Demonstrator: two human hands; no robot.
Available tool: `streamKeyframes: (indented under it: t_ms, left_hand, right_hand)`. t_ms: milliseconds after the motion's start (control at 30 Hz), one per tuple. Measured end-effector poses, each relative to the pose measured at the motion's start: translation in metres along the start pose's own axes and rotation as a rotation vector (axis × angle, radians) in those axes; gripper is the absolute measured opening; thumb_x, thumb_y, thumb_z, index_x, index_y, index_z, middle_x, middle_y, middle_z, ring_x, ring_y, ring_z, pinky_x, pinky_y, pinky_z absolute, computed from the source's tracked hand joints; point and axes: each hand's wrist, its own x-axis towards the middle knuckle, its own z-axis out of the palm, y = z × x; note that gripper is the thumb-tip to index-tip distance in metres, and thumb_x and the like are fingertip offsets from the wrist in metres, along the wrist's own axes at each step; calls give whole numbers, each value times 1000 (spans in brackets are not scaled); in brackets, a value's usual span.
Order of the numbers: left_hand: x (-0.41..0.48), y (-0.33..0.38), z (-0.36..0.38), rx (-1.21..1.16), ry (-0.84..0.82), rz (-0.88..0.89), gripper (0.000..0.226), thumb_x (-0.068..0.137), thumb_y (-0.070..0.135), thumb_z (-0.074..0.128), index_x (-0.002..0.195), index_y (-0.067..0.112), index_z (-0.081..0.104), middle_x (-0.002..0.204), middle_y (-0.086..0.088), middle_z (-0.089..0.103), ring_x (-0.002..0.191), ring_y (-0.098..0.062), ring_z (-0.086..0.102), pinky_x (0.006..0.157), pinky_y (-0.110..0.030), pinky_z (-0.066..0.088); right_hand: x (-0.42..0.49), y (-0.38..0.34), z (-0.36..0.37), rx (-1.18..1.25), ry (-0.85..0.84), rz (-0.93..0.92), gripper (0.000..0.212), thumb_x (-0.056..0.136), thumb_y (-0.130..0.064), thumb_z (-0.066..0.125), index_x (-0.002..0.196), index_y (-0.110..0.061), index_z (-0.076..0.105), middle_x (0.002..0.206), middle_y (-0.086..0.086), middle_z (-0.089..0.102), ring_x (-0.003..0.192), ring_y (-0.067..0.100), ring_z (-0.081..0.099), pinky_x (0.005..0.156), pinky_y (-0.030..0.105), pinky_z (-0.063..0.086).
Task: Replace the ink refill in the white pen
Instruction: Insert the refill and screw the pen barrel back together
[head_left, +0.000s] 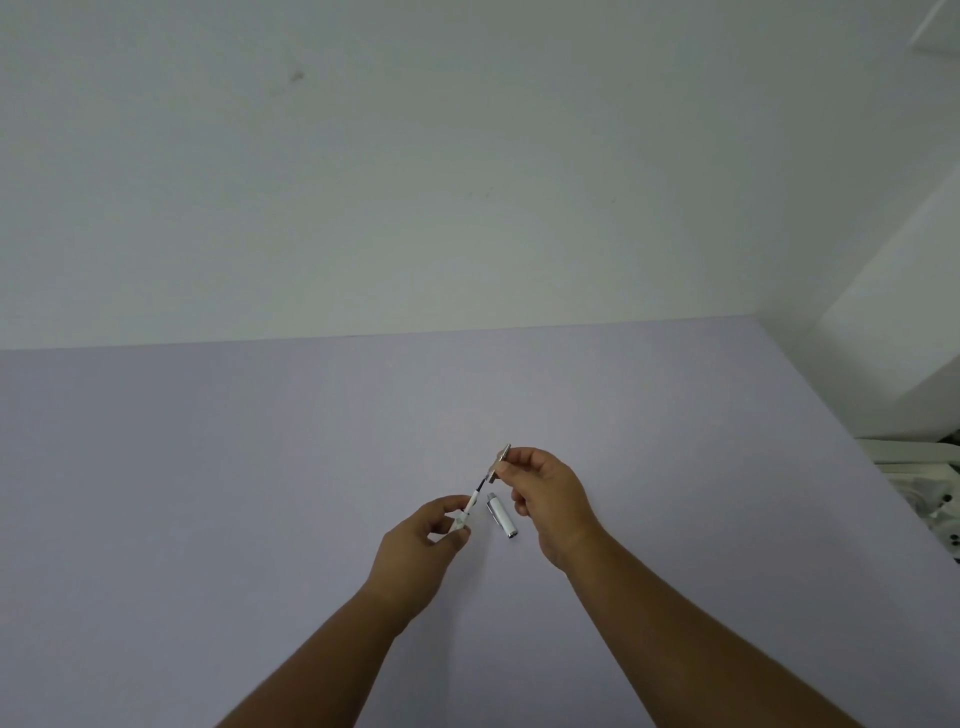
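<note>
We worked over a lavender table (260, 467) set against a white wall (415, 182). Our right hand (545, 488) pinched the silver tip (500, 460), and our left hand (415, 540) pinched the white refill (470, 506), which ran up between them. The pen barrel (502, 515) lay on the table between our hands.

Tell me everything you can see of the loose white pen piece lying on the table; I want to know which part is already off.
The loose white pen piece is a short white tube, glossy like plastic or lacquered metal, with silvery trim at both ends. It lies flat on the lavender table, slanted, its far end pointing up-left. It sits between the left hand and right hand; neither touches it. Whether it is cap or barrel is unclear.
</note>
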Motion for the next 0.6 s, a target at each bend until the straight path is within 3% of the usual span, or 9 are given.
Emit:
streamKeyframes:
  t_ms: [167,433,600]
  left_hand:
    - [-2,3,1,-3,9,11,22,91,30,59,105,46,57,89,8,62,87,-18,60,71,-22,43]
    - [-4,6,2,-26,2,4,22,91,28,59,106,45,60,86,11,61,85,-16,59,72,-24,42]
    - [-5,10,3,-33,6,9,22,91,27,59,107,42,60,90,7,63,86,-19,60,74,-26,44]
  right_hand:
    - [1,0,-1,30,29,-6,14,86,-14,63,98,-11,67,101,12,71,58,9,48,57,22,42]
    - [-2,-2,-4,24,11,-33,8,86,-14,62,93,-13,67,96,9,72,57,8,48,57,22,41]
    - [-6,0,0,-36,-62,-64,10,85,-14,64,84,-24,66,68,-13,69,63,4,56,62,20,43]
